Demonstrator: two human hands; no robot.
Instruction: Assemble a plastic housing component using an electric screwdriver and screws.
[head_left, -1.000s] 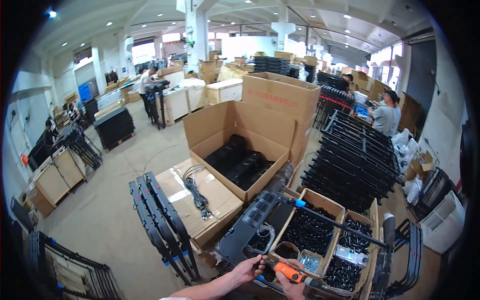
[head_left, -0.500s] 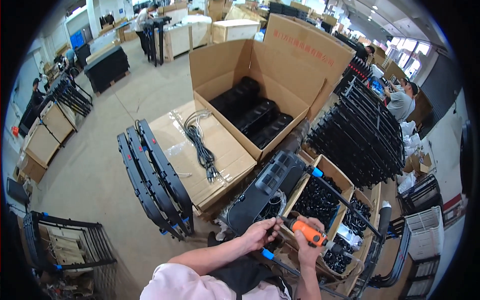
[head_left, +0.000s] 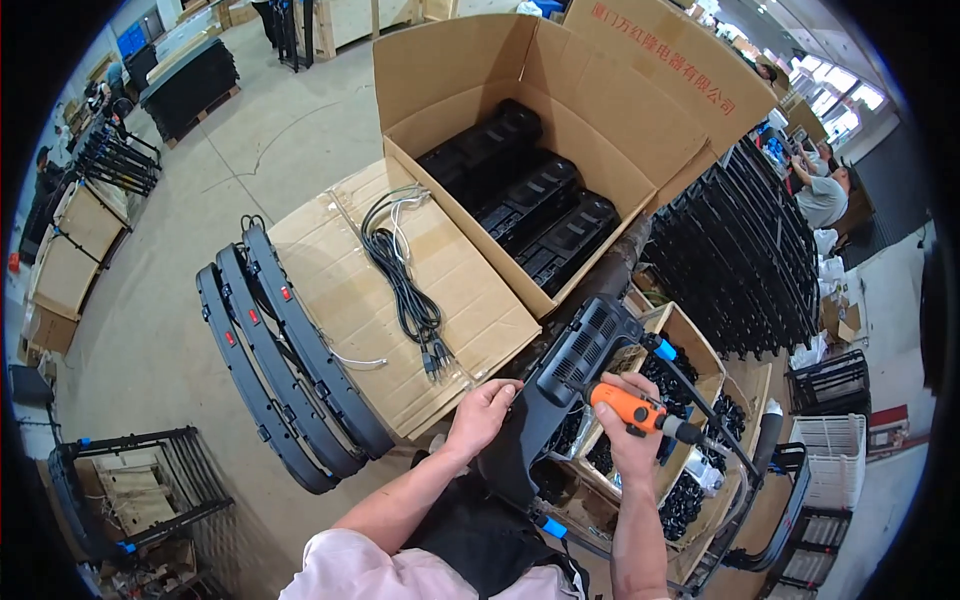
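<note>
My right hand is wrapped round an orange power screwdriver, which has a dark collar at its right end and a thin hose there. Its tip points left, beside a vented motor cover on a black plastic housing. The housing lies tilted in front of me, with a frame of black tubes and blue fittings at its right. With fingers closed, my left hand grips the housing's left edge. What lies under the fingertips is hidden.
A carton holding several black moulded parts stands behind the housing. Coiled cables lie on a flat carton. Three curved black consoles lean at its left. A wooden bin of small black parts stands right, before stacked black frames.
My left hand has moved left and up to the housing's edge, away from the screwdriver tip. The screwdriver has shifted slightly right and up, and the housing is turned more upright. The view has tilted down.
</note>
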